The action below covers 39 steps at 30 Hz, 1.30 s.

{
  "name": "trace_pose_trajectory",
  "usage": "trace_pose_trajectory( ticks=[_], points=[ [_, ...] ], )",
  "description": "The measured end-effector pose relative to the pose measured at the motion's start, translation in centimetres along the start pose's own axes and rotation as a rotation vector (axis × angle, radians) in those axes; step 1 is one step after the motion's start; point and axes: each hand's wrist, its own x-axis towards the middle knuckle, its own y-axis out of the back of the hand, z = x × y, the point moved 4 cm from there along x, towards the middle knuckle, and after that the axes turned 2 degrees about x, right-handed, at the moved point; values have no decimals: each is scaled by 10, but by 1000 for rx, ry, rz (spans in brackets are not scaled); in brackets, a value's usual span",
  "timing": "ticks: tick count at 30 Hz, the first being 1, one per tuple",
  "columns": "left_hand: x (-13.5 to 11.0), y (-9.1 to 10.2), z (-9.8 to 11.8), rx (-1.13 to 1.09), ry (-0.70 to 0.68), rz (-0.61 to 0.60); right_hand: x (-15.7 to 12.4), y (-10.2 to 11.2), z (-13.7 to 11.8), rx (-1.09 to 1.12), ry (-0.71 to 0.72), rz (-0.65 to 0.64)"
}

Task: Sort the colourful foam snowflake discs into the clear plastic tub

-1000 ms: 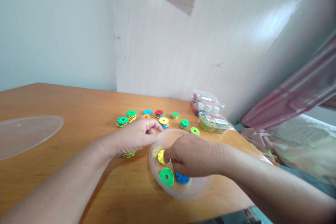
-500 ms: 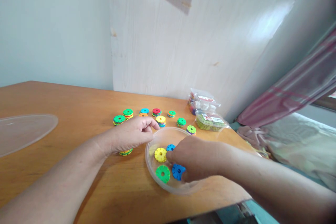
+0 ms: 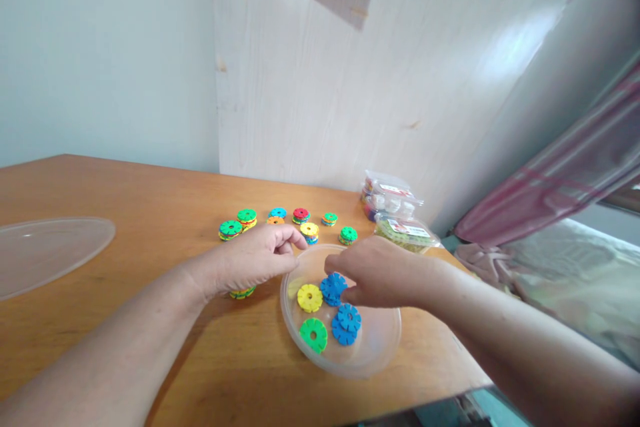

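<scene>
A round translucent plastic bowl (image 3: 385,350) stands near the table's front edge. In it lie a yellow notched plastic disc (image 3: 310,297), a green disc (image 3: 313,335) and some overlapping blue discs (image 3: 350,317). My left hand (image 3: 255,257) is closed, thumb and curled index finger at the bowl's far-left rim. My right hand (image 3: 383,270) reaches in from the right; its thumb and index finger pinch a blue disc (image 3: 333,287) beside the yellow one. Another blue disc shows beneath that one. Part of a disc stack (image 3: 243,293) pokes out under my left wrist.
Behind the bowl are several stacks of coloured discs, among them a red-topped stack (image 3: 301,215) and a green-topped stack (image 3: 348,234). Clear plastic boxes (image 3: 407,232) sit at the back right. A translucent round lid (image 3: 55,250) lies at the left.
My right hand has moved up and away from the lower blue discs, uncovering them, to the upper blue disc. My left hand stays at the bowl's rim. The view has shifted slightly.
</scene>
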Motion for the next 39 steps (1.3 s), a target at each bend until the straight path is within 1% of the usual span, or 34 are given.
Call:
trace_pose_trajectory(
  ticks=[4,8,11,16,20,24,28,30,33,37,39],
  points=[
    [0,0,-1,-4,-6,4,6,-6,-2,-40,5,6],
    [0,0,0,1,-5,7,3,-4,-3,-52,19,28],
    [0,0,0,-1,1,9,4,-4,-7,-50,54,2],
    [0,0,-2,-11,4,11,12,-10,-14,-81,100,-81],
    [1,0,-3,-10,-10,-4,16,-14,-14,-109,87,-85],
    [1,0,-2,6,-11,-1,13,-14,-11,-100,66,-66],
    [0,1,0,15,1,3,0,-5,-10,-60,53,-29],
    [0,1,1,17,1,3,-6,-1,-13,-61,61,-60],
    [0,1,1,11,-4,-3,-11,1,-19,-80,83,-141],
    [1,1,-1,9,-18,-11,-8,-7,-23,-147,40,-256],
    [2,1,-1,9,-23,0,-5,-12,-25,-160,25,-284]
  ],
)
